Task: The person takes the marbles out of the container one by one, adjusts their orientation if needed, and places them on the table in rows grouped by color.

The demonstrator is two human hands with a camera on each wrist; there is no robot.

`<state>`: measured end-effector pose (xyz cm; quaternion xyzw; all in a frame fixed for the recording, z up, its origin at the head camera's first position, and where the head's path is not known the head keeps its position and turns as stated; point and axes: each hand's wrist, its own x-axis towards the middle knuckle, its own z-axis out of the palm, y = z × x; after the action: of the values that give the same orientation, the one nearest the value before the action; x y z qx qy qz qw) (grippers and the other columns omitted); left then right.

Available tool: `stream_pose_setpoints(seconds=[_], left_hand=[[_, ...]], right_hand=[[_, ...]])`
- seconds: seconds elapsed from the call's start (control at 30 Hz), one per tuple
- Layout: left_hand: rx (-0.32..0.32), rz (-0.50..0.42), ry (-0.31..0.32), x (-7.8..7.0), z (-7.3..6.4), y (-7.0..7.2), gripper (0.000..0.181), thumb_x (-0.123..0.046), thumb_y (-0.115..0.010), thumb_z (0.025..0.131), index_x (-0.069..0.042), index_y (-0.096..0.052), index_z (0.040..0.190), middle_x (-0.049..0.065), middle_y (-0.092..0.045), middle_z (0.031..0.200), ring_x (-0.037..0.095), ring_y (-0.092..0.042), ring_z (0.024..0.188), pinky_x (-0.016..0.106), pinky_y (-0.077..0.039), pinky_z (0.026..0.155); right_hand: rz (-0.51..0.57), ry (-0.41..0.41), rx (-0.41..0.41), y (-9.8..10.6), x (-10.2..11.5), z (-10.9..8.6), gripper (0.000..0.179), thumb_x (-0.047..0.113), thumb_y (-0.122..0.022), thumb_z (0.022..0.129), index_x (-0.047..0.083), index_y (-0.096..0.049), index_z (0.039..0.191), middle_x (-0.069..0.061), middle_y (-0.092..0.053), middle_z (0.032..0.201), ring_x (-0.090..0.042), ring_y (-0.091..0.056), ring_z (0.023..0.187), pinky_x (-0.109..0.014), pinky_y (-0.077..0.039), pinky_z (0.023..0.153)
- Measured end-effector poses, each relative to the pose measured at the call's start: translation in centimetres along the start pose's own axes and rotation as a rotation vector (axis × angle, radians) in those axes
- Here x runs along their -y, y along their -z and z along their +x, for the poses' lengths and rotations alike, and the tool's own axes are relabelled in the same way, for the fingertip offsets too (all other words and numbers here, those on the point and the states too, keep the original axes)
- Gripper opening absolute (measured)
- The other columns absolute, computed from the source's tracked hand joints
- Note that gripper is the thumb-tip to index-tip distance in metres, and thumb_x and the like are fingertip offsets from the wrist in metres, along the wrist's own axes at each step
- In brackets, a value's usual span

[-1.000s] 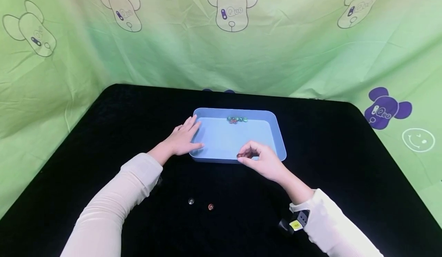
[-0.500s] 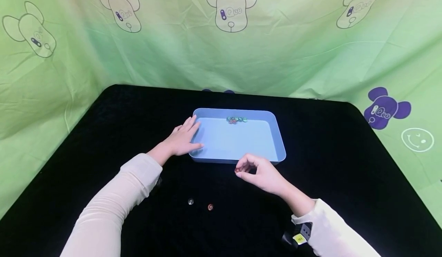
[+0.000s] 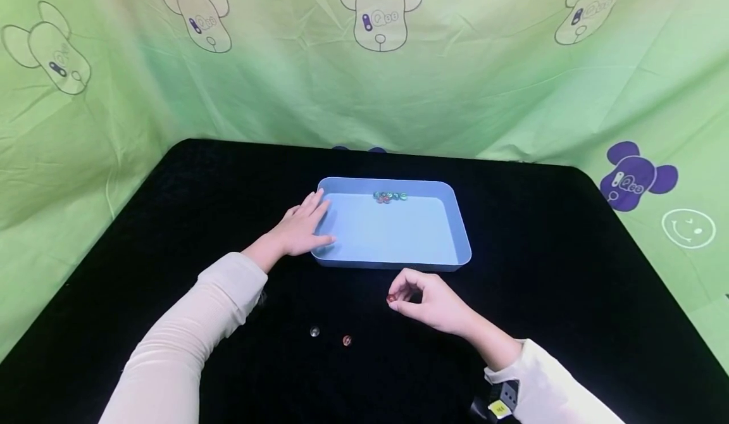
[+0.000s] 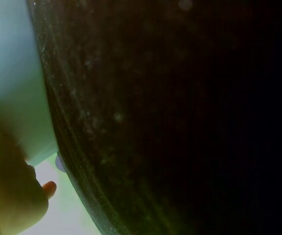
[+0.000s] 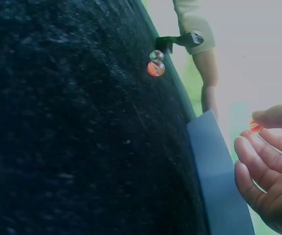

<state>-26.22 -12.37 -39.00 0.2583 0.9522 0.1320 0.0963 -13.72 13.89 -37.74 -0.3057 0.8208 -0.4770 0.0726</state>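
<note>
Between thumb and fingertips, my right hand [image 3: 429, 300] pinches a red-orange marble [image 5: 256, 126], just in front of the near wall of a light-blue tray [image 3: 398, 240]. My left hand [image 3: 299, 229] lies with spread, straight fingers over the tray's left rim. Inside the tray, a cluster of green and reddish marbles [image 3: 390, 197] sits along the far wall. Two more marbles are on the black cloth nearer to me: a clear marble [image 3: 315, 331] and an orange marble [image 3: 347, 340]. The left wrist view is dark and shows little of the hand.
A black cloth [image 3: 239, 183] covers the table. Behind it hangs a green curtain [image 3: 285, 95] printed with bear faces. A small dark device [image 3: 504, 399] is strapped at my right wrist.
My right hand has drawn back toward me from over the tray's near rim, the red-orange marble still pinched. The left hand and the tray stay where they were.
</note>
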Motion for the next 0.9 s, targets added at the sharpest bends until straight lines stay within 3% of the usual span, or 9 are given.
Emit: stream_pose_setpoints(seconds=[0.33, 0.7, 0.9], left_hand=[[-0.004, -0.003, 0.001, -0.1, 0.0, 0.2, 0.079, -0.053, -0.043, 0.082, -0.009, -0.010, 0.139, 0.007, 0.006, 0.144, 0.020, 0.009, 0.129, 0.046, -0.010, 0.098], [0.001, -0.011, 0.002, -0.1, -0.1, 0.1, 0.079, -0.052, -0.044, 0.082, -0.008, -0.010, 0.139, 0.006, 0.007, 0.144, 0.020, 0.009, 0.129, 0.047, -0.010, 0.098], [-0.011, -0.012, -0.006, 0.0, -0.1, 0.0, 0.079, -0.052, -0.044, 0.082, -0.007, -0.012, 0.139, 0.008, 0.005, 0.144, 0.022, 0.006, 0.129, 0.047, -0.011, 0.098]], right_hand=[[0.041, 0.018, 0.066, -0.8, -0.3, -0.4, 0.013, -0.001, -0.063, 0.075, 0.009, -0.056, 0.081, 0.006, -0.060, 0.077, -0.009, -0.056, 0.068, -0.026, -0.045, 0.063], [0.070, 0.070, 0.141, -1.8, -1.2, -1.3, 0.010, 0.004, -0.063, 0.076, 0.010, -0.056, 0.081, -0.002, -0.061, 0.076, -0.006, -0.055, 0.066, -0.024, -0.046, 0.060], [0.047, 0.064, 0.158, -2.1, -1.4, -1.4, 0.011, 0.003, -0.064, 0.075, 0.010, -0.057, 0.079, -0.001, -0.061, 0.075, -0.004, -0.055, 0.065, -0.023, -0.045, 0.059]])
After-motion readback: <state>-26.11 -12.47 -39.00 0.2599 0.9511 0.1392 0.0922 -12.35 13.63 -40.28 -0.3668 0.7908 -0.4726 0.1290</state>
